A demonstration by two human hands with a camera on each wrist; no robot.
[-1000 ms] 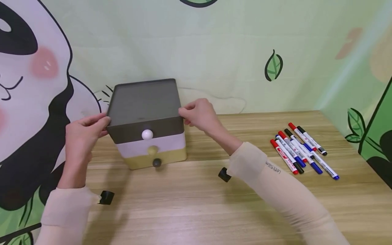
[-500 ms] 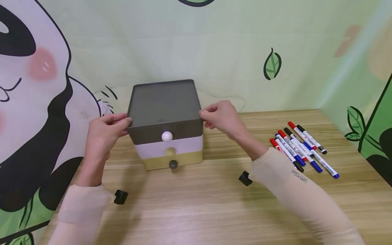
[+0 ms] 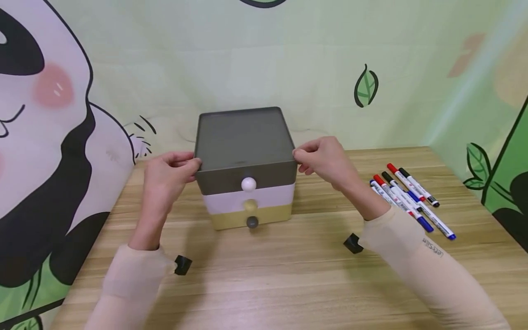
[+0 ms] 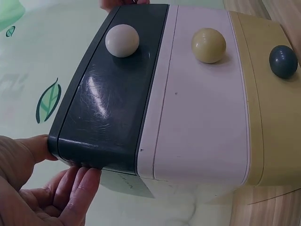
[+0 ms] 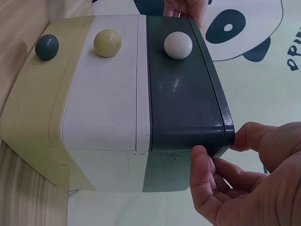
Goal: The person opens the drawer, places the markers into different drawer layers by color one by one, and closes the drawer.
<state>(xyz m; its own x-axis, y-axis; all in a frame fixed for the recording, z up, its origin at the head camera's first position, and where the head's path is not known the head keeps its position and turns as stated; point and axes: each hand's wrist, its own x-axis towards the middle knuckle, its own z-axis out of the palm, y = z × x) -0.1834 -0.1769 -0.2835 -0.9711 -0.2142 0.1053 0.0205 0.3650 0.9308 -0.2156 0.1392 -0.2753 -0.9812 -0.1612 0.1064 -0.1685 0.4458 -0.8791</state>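
Observation:
A small three-tier drawer box (image 3: pixel 247 178) stands upright at the back of the table, its drawers closed. Its top tier is dark grey with a white knob (image 3: pixel 249 184), the middle one pale lilac with a yellow knob (image 4: pixel 209 45), and the lowest yellow with a dark knob (image 5: pixel 47 47). My left hand (image 3: pixel 169 178) pinches the top tier's left front corner between thumb and fingers. At the opposite corner, my right hand (image 3: pixel 323 160) grips the same tier, thumb at the top edge and fingers against the side. I cannot tell whether the base touches the table.
Several red, black and blue markers (image 3: pixel 406 197) lie in a loose pile on the right of the wooden table (image 3: pixel 264 284), partly behind the right forearm. A printed cloth wall (image 3: pixel 231 59) rises close behind the box. A black camera block sits at each wrist.
The drawer box has shifted steadily to the right, carried along by both hands, which keep their hold on its corners. The markers have stayed put; the right forearm now covers some of them.

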